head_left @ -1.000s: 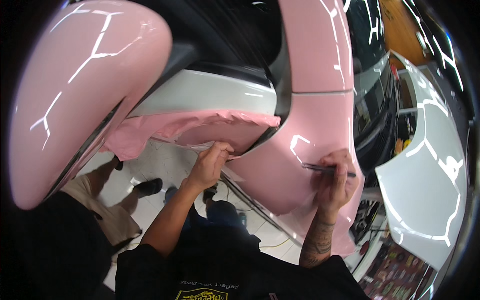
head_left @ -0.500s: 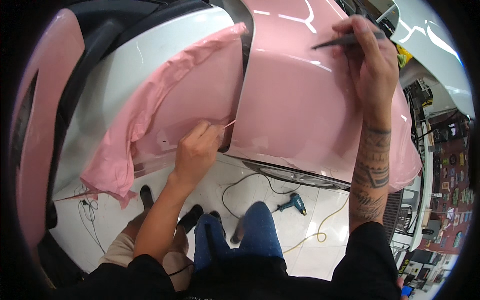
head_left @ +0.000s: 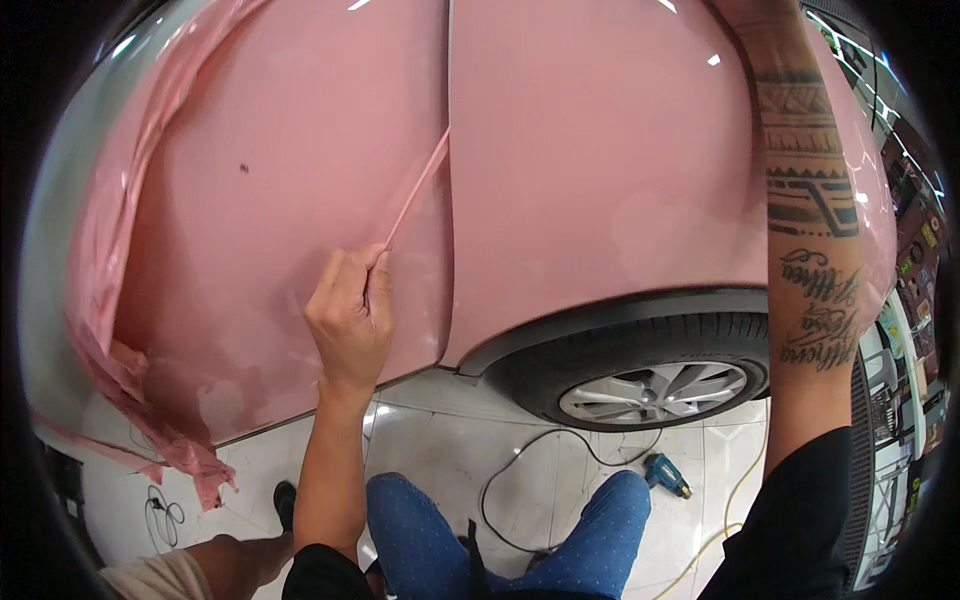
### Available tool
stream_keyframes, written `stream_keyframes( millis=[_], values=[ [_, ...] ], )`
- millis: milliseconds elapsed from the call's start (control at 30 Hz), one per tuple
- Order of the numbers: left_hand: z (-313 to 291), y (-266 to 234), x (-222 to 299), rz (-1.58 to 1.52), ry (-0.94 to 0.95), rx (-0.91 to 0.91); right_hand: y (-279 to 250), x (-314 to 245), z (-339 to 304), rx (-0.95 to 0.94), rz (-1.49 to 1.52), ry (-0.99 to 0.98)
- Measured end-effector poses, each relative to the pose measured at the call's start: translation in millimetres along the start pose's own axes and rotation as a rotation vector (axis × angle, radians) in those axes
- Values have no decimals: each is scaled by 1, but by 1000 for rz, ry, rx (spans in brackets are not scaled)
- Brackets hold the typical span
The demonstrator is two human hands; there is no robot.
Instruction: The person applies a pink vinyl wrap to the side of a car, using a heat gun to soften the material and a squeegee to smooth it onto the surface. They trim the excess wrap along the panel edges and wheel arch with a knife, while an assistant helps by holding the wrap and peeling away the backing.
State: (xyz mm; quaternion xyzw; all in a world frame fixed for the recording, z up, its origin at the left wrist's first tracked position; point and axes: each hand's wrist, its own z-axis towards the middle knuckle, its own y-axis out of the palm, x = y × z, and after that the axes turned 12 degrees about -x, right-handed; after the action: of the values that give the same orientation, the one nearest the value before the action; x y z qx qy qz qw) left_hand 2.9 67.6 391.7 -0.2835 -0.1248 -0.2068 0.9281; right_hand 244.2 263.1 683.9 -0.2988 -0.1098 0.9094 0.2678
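Note:
My left hand (head_left: pixel 350 310) is closed in a pinch on a thin strip of pink vinyl film (head_left: pixel 418 190). The strip stretches up and right from my fingers to the gap between the pink car door (head_left: pixel 290 200) and the pink fender (head_left: pixel 600 170). My right hand (head_left: pixel 755 12) reaches over the fender at the top edge of the picture. Its fingers are cut off there, so what they hold is hidden. Loose, crumpled pink film (head_left: pixel 105 250) hangs along the left side of the door panel.
Below the fender is a tyre (head_left: pixel 530 365) with a silver wheel (head_left: pixel 655 392). A teal heat gun (head_left: pixel 667 476) lies on the tiled floor beside a dark cable (head_left: pixel 490 490) and a yellow hose (head_left: pixel 705 560). Another person's leg (head_left: pixel 240 565) is at lower left.
My view has moved closer to the panels. The strip between my left hand and the gap is longer. My right hand, earlier holding a dark pointed tool, has moved up to the top edge.

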Motion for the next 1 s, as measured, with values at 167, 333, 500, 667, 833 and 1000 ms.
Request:
stream_keyframes(
  millis=[167, 333, 500, 667, 833, 1000],
  values=[
    [-51, 19, -25, 44, 0, 81, 102, 22, -71, 106, 15, 109],
    [-90, 36, -45, 83, 51, 184, 201, 65, -157, 94, -191, 393],
    [-151, 30, -73, 156, 12, 166, 298, 123, -215, 163, -299, 611],
    [-203, 26, -102, 243, 72, 155, 349, 177, -234, 389, -380, 619],
    [-226, 22, -127, 239, 82, 111, 389, 205, -245, 687, -204, 552],
    [-261, 9, -148, 240, 79, 84, 386, 195, -227, 777, -411, 501]
  ],
)
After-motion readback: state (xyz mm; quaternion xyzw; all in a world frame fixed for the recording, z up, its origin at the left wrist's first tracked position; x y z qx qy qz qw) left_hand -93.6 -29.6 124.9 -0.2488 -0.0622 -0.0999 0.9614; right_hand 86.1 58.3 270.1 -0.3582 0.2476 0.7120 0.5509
